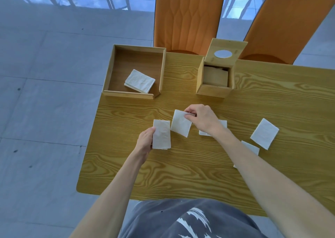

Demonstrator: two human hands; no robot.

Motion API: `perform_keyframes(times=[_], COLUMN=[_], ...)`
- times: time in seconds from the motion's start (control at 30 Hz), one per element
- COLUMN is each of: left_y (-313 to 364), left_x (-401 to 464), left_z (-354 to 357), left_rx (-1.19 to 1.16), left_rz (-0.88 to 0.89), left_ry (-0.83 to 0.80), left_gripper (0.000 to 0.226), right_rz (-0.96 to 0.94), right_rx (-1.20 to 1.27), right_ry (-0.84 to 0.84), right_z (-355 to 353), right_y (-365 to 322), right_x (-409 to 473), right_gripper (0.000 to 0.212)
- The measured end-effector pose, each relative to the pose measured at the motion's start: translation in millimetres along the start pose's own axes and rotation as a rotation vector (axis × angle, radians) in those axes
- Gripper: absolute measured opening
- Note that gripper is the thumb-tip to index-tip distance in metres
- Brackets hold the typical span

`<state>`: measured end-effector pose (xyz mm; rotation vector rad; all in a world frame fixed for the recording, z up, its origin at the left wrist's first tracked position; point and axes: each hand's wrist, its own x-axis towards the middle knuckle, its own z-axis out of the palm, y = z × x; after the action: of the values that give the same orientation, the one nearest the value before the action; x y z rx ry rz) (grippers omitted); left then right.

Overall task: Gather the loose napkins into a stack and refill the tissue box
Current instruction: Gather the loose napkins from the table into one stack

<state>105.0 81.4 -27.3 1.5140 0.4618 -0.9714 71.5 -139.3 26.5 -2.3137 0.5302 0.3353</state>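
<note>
Near the square bamboo tissue box (214, 85), the left hand (145, 141) pinches a soft rectangular napkin stack (161, 135); the right hand (201, 118) pinches one folded napkin (180, 123).

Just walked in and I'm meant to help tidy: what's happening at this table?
A person is collecting loose napkins. The left hand holds a small stack; the right hand pinches another napkin beside it. More napkins lie on the table. The tissue box stands open, and the tray holds a pile.
</note>
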Motion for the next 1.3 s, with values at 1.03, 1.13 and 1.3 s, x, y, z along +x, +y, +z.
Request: perform_keyframes(times=[1.03, 1.13, 1.3], left_y=[-9.9, -13.2, -14.9], left_x=[11.5, 11.3, 7.9], left_z=[42.8, 47.6, 53.3], left_rx=[0.097, 0.089, 0.073], left_rz=[0.059, 0.036, -0.001], left_ry=[-0.145, -0.134, -0.119], left_gripper=[0.009, 0.012, 0.017], right_rz=[0.117, 0.15, 0.18], right_rx=[-0.157, -0.334, -0.497], right_ry=[0.167, 0.149, -0.002], right_z=[14.0, 2.8, -6.9], right_y=[38.8, 54.3, 65.6], right_x=[-11.2, -11.5, -6.5], right_gripper=[0.025, 0.031, 0.041])
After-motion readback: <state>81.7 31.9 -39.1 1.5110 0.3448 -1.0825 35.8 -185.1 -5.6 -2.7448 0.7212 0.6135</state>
